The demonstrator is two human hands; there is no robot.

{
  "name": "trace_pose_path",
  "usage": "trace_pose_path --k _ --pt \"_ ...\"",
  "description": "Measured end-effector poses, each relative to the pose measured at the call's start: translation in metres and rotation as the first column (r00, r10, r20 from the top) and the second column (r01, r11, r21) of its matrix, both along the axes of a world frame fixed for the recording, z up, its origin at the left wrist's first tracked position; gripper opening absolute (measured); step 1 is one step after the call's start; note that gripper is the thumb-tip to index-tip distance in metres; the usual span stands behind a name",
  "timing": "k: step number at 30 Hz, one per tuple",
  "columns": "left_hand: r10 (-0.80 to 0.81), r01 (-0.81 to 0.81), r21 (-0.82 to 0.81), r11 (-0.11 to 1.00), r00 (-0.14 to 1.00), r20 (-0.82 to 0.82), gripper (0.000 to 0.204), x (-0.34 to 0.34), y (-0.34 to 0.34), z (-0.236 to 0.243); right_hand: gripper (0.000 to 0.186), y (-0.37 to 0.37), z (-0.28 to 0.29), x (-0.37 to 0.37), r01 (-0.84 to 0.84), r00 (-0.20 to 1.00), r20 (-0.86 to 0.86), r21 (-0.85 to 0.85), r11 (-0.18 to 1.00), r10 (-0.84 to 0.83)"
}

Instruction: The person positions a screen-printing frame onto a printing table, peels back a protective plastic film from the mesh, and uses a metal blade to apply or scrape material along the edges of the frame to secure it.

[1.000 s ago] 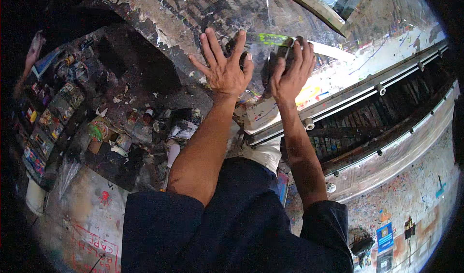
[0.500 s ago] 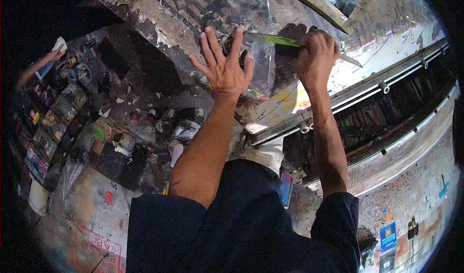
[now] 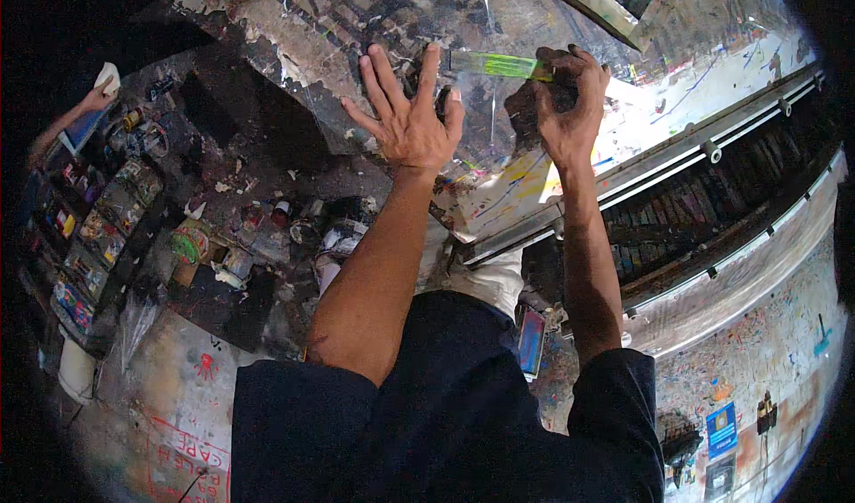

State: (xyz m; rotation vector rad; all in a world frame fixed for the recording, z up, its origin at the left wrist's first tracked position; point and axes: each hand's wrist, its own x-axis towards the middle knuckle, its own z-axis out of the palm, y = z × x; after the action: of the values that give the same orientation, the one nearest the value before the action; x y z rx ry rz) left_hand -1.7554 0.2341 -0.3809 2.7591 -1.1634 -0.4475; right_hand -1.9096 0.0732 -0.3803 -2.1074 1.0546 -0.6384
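Green-streaked translucent strip [image 3: 499, 65], lying on a paint-stained worktop [image 3: 534, 18] between my two hands.
Left hand [image 3: 414, 133]: my fingers spread wide, palm down on the worktop, forefinger tip just beside the strip's left end. Right hand [image 3: 570, 116]: my fingers curved, thumb and fingertips at the strip's right end; whether they pinch it, I cannot tell. Beyond: wooden frame [image 3: 583, 6] at upper right; pale metal rail [image 3: 641, 176] along the worktop's near edge; far left, another person's hand [image 3: 96, 98] with a whitish cloth or paper [image 3: 109, 77].
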Motion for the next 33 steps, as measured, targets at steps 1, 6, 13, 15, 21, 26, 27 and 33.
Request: trace_pose_path --k 1,6,13,15,21,26,27,33 --pt "-0.003 0.003 -0.008 1.000 1.000 0.002 0.071 0.000 0.000 0.000 0.038 -0.001 0.001 0.001 0.011 1.000 -0.009 0.005 1.000 -0.011" --pt "-0.003 0.003 -0.023 1.000 1.000 -0.012 0.070 0.001 -0.001 0.003 0.043 -0.003 0.005 0.004 -0.003 0.998 -0.064 0.031 1.000 0.005" --pt "0.007 -0.007 -0.039 0.999 1.000 0.012 0.066 0.000 -0.003 0.008 0.022 -0.009 0.021 0.009 -0.072 0.950 -0.304 -0.005 0.997 0.067" --pt "0.016 -0.016 -0.019 1.000 1.000 -0.003 0.067 0.001 -0.004 0.010 0.015 -0.011 0.032 0.011 -0.095 0.962 -0.262 -0.060 0.994 0.077" --pt "0.018 -0.018 -0.064 0.998 1.000 0.014 0.068 0.000 -0.001 0.015 0.022 -0.001 0.071 0.004 -0.059 0.998 -0.034 -0.323 0.944 0.051" --pt "0.045 -0.044 -0.089 0.995 0.999 0.006 0.068 -0.007 0.004 0.012 0.027 0.036 0.090 -0.011 0.095 0.995 0.067 -0.349 0.932 -0.076" --pt "0.061 -0.055 -0.129 0.990 0.997 0.046 0.069 -0.004 0.004 0.012 0.021 0.043 0.092 -0.012 0.104 0.976 0.208 -0.215 0.971 -0.058" --pt "0.064 -0.085 -0.407 0.910 0.996 -0.063 0.077 0.003 0.018 0.020 0.016 0.110 0.110 -0.036 0.096 0.893 0.325 0.537 0.838 -0.311"
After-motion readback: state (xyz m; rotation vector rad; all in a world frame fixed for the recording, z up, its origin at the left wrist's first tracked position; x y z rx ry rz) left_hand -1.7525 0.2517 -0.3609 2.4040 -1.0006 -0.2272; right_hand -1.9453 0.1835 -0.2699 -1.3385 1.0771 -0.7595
